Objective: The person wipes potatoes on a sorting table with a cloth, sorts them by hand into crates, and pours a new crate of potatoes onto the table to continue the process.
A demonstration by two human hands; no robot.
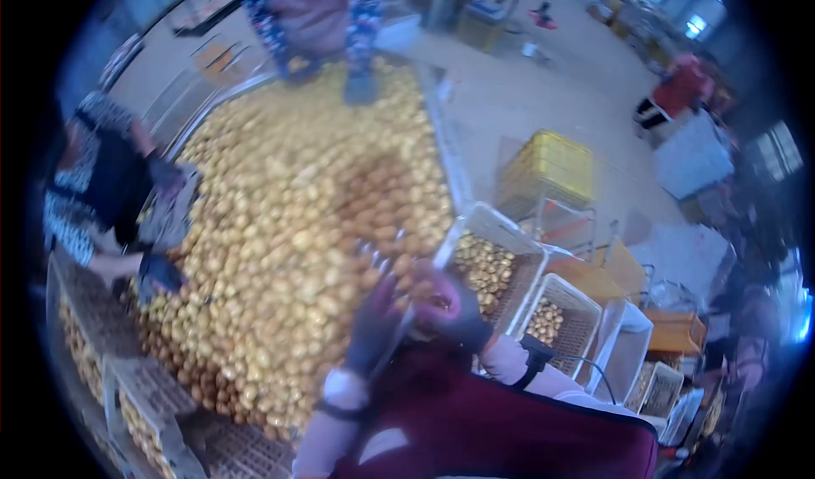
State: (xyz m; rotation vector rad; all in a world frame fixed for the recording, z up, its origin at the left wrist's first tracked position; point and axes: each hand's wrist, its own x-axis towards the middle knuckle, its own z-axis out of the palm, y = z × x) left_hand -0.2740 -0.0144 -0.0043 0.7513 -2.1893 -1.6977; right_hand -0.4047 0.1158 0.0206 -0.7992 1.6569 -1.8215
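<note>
Both hands wear dark gloves with pinkish-purple fingers and are blurred by motion. My left hand (373, 330) reaches over the near edge of a large heap of round, potato-like produce (280, 233), its fingers too smeared to read. Close beside it, my right hand (458, 309) has curled fingers near some brown pieces; what they hold, if anything, I cannot make out. Most of the heap is yellowish. A browner patch (382, 194) lies just beyond my hands.
To the right stand a white crate (531, 267) partly filled with produce, another crate (586, 301) and a yellow crate (552, 169). A co-worker's gloved hands (161, 275) work at the heap's left edge. Another person (314, 12) stands at the far side.
</note>
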